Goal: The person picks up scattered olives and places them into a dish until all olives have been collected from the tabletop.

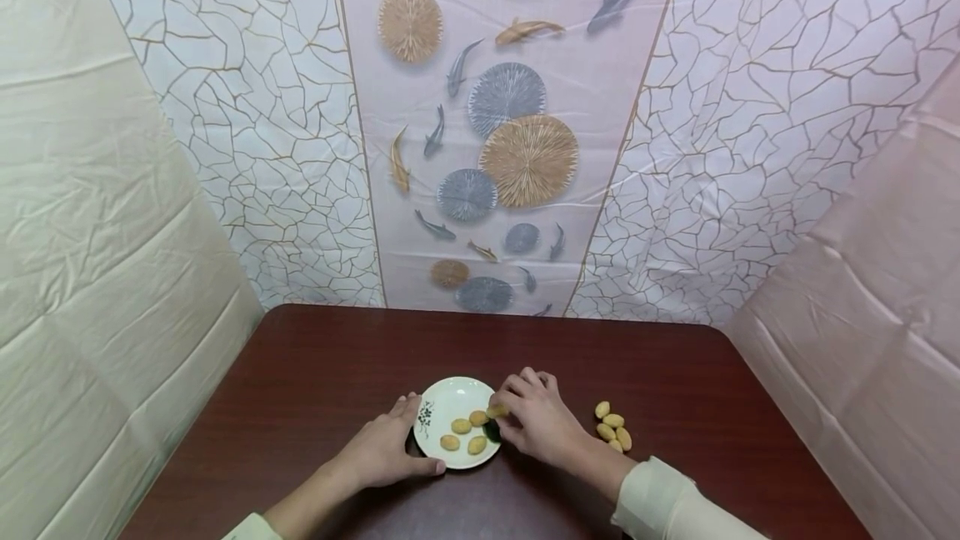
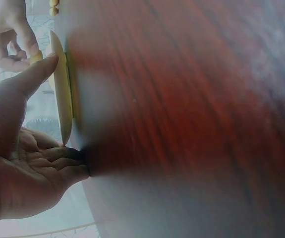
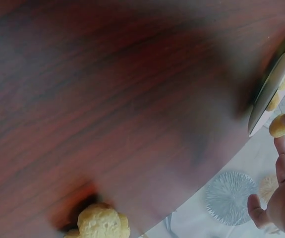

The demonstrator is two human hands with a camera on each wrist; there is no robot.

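My left hand (image 1: 382,444) spans the near-left side of a white plate (image 1: 457,394), its thumb and fingers at the rim. Several small yellow oval fruits (image 1: 461,426) lie on the plate, which has a dark floral print. My right hand (image 1: 542,419) pinches one yellow oval fruit (image 3: 279,127) between thumb and fingertips at the plate's right rim. In the left wrist view the plate (image 2: 63,94) shows edge-on, between the left thumb and fingers. A dark green patch on the plate is partly hidden by the right hand.
Several more yellow oval fruits (image 1: 613,423) lie in a cluster on the dark red-brown wooden table (image 1: 337,373), to the right of my right hand. A patterned cloth (image 1: 465,148) hangs behind the table, with pale cloth at both sides.
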